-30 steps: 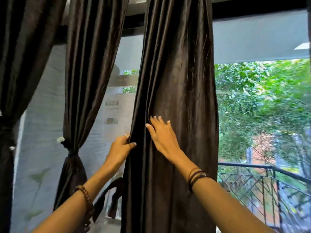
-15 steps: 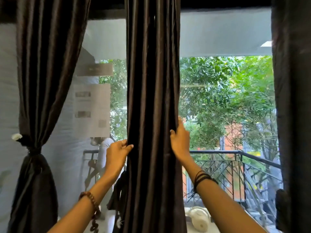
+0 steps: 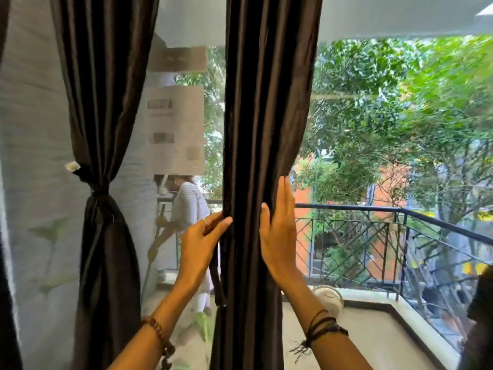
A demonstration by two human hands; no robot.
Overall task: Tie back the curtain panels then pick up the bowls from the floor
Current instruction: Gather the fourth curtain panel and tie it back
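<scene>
Far left: dark curtain panel (image 3: 104, 129) already cinched at its waist by a tie (image 3: 99, 188). Pale signs (image 3: 174, 129) on the sheer screen behind; lettering blurred, not readable. Centre: second dark curtain panel (image 3: 256, 129) hangs gathered into a narrow column. Left hand (image 3: 198, 243) grips its left edge, fingers curled round the folds. Right hand (image 3: 278, 233) presses the right edge, fingers straight, flat on cloth. Right: metal bowl (image 3: 329, 297) on balcony floor near the railing (image 3: 400, 231).
</scene>
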